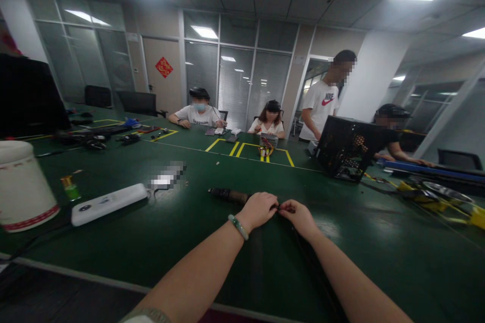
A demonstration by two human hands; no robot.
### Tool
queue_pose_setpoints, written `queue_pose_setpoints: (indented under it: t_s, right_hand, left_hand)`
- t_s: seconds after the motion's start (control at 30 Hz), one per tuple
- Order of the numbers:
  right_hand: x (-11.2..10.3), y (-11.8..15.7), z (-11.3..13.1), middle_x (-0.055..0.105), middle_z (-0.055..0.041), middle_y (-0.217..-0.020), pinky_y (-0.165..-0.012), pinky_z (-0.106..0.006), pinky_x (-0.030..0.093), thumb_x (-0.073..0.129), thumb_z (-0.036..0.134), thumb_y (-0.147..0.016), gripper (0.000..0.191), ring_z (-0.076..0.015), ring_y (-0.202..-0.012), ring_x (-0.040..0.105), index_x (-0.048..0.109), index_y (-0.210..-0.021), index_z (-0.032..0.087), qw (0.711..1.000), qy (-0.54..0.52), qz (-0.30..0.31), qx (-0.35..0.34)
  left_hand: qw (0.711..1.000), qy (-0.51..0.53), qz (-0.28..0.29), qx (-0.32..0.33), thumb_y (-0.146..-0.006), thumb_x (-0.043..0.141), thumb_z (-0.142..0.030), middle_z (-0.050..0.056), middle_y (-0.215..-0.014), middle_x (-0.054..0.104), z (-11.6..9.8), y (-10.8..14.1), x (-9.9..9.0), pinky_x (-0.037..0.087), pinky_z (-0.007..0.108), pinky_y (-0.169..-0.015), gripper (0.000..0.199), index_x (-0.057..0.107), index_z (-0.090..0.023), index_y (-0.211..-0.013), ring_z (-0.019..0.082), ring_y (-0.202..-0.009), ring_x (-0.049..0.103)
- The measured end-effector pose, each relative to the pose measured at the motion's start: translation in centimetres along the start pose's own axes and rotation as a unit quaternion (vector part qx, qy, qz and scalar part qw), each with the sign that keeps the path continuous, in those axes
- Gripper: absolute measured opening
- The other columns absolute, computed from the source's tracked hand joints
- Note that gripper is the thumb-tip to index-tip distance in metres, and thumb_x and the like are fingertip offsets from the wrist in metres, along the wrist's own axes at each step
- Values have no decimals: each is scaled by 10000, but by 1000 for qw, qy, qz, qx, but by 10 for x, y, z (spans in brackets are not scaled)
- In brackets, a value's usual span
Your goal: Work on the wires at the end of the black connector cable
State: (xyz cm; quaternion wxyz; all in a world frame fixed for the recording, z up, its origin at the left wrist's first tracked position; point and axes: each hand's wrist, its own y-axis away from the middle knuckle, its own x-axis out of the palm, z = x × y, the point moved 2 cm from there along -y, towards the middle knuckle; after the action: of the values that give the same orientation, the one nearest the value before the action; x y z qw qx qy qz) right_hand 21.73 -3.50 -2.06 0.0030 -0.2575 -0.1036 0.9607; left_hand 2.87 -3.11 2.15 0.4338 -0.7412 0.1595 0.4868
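A dark, slim cylindrical tool with a narrow metal tip, its exact kind unclear, [229,195] lies on the green table [182,252], tip to the left. My left hand [259,208] is curled over its right end, fingers closed, and hides that part. Close beside it, almost touching, my right hand [299,216] pinches a thin dark piece at the tool's tail. From there a black cord [314,262] runs down toward the table's near edge, partly behind my right forearm. The small join between the fingertips is hard to make out.
On the left stand a white canister [22,186], a small green bottle [70,189] and a white power strip [109,205]. A black computer case [344,149] is at right, with yellow items [428,199] nearby. Several people work around the table's far side.
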Motion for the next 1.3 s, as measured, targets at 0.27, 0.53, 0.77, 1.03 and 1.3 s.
queue_pose_setpoints:
  t_s: [0.27, 0.53, 0.77, 1.03, 1.3]
  right_hand:
    - [0, 0, -1, 709, -10, -807, -697, -267, 499, 705, 276, -721, 165, -179, -761, 665, 644, -851, 194, 1000, 27, -4, 9]
    - [0, 3, 4, 712, -15, -837, -689, -261, 491, 694, 318, -744, 193, -181, -775, 667, 628, -876, 194, 999, 30, 15, 5]
    - [-4, 9, 21, 718, -1, -833, -654, -264, 440, 581, 398, -844, 211, -189, -760, 647, 696, -885, 225, 989, 135, 48, -22]
    - [-2, 10, 22, 716, -13, -801, -598, -261, 416, 564, 377, -836, 241, -179, -665, 625, 714, -895, 199, 990, 132, 38, 12]
    - [-2, 10, 23, 722, -17, -833, -647, -272, 427, 591, 372, -821, 222, -200, -749, 647, 721, -899, 211, 988, 148, 37, 16]
  left_hand:
    - [1000, -7, 16, 7, -885, 569, -210, 27, -973, 659, -1, 0, -1, 417, 331, -877, 74, 629, -213, -929, 196, -968, 588]
    - [1000, -3, 4, 14, -898, 555, -238, 4, -928, 658, 0, 0, 0, 412, 322, -827, 67, 618, -224, -884, 189, -925, 586]
    - [1000, 9, 4, 13, -913, 534, -248, 11, -931, 663, 0, 0, -1, 409, 321, -835, 99, 629, -220, -897, 187, -920, 586]
    - [1000, 8, -6, 7, -903, 574, -258, 22, -1009, 662, 2, -1, 4, 410, 329, -875, 103, 637, -211, -968, 191, -976, 584]
    - [1000, 5, 8, 3, -903, 576, -247, -1, -973, 650, 3, -1, 4, 424, 322, -858, 70, 627, -228, -947, 181, -945, 582]
